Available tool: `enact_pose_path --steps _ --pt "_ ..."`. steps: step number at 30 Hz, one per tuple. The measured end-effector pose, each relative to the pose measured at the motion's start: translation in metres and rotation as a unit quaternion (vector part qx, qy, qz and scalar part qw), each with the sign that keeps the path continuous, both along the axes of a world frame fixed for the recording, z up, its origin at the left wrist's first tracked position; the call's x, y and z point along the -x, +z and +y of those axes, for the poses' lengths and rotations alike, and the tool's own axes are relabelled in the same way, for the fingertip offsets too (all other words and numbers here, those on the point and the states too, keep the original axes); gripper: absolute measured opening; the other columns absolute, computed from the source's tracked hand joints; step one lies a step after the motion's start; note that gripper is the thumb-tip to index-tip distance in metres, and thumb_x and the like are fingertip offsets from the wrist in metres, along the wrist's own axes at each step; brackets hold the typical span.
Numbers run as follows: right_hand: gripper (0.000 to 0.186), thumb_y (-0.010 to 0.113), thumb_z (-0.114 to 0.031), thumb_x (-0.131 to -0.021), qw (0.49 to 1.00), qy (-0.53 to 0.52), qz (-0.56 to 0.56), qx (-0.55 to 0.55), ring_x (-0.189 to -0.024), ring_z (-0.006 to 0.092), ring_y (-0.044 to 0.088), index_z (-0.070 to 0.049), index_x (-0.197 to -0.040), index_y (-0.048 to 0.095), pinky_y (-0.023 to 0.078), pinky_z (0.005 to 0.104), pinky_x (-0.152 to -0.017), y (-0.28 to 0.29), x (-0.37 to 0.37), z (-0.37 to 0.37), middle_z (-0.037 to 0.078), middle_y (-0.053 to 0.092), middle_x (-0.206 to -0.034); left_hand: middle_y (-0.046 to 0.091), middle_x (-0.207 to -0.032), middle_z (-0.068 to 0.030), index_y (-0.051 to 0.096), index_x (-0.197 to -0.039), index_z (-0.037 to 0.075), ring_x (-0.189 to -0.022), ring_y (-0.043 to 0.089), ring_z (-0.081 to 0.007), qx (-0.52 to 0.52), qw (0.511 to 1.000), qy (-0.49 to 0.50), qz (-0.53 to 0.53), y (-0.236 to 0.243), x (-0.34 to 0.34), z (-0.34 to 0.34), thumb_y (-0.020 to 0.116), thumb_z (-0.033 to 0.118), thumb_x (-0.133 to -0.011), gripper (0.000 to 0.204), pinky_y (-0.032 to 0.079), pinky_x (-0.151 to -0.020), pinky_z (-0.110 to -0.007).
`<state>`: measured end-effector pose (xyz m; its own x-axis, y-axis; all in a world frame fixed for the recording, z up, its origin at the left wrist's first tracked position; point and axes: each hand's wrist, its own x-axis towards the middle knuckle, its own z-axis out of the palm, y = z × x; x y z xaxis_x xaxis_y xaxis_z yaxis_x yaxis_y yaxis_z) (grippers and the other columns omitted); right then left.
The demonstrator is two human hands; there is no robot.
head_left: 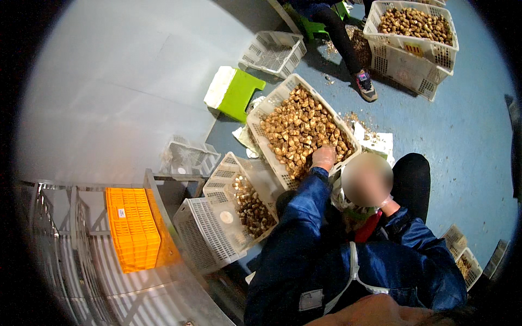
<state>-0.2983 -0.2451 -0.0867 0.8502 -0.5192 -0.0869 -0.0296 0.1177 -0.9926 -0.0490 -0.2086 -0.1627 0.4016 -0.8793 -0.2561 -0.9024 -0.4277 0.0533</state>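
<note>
My left hand (324, 158), in a thin clear glove, is down at the near right part of a white perforated crate (274, 164). The crate is heaped with small brown-and-white pieces that look like mushrooms (302, 127). Its fingers look curled in against the heap, and what they hold, if anything, is hidden. To the right, outside the crate, is my right hand (387, 203), gloved too. A round blurred patch covers most of that hand, so its fingers and anything in them do not show. A pale plastic bag (338, 196) lies beside the patch.
Left of me, a white crate (255, 187) partly filled with darker pieces rests by another crate (198, 233). An orange crate (133, 228) sits on a metal rack. Beyond are a green stool (239, 95), a pale crate (274, 51), a seated person's leg (342, 41) and stacked crates (410, 68).
</note>
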Motion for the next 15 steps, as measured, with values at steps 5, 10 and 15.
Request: enact_pose_path --steps 5,10,15 --pt "0.032 0.045 -0.016 -0.099 0.996 -0.011 0.040 0.080 -0.116 0.0203 0.048 -0.006 -0.130 0.044 0.041 0.0328 -0.100 -0.032 0.005 0.001 0.010 0.050 -0.125 0.069 -0.099 -0.0131 0.072 -0.101 0.017 -0.090 0.068 -0.0308 -0.096 0.992 -0.055 0.063 0.011 0.009 0.001 0.057 0.017 -0.087 0.021 0.055 -0.076 -0.043" --pt "0.027 0.046 -0.013 -0.098 0.978 0.029 0.118 0.170 -0.109 0.0207 0.052 -0.005 -0.124 0.049 0.044 0.0330 -0.095 -0.058 -0.002 -0.002 0.010 0.053 -0.118 0.069 -0.095 -0.0156 0.072 -0.096 0.012 -0.091 0.066 -0.0336 -0.051 0.993 -0.014 0.109 0.001 0.001 0.015 0.055 0.016 -0.086 0.020 0.053 -0.077 -0.044" --pt "0.023 0.047 -0.011 -0.096 0.966 -0.001 0.108 0.236 -0.101 0.0219 0.056 -0.005 -0.117 0.053 0.047 0.0340 -0.091 -0.066 -0.004 -0.002 0.010 0.057 -0.110 0.068 -0.093 -0.0172 0.069 -0.104 0.012 -0.088 0.066 -0.0336 0.017 0.981 0.118 0.155 0.039 0.014 0.013 0.062 0.025 -0.084 0.025 0.052 -0.079 -0.041"
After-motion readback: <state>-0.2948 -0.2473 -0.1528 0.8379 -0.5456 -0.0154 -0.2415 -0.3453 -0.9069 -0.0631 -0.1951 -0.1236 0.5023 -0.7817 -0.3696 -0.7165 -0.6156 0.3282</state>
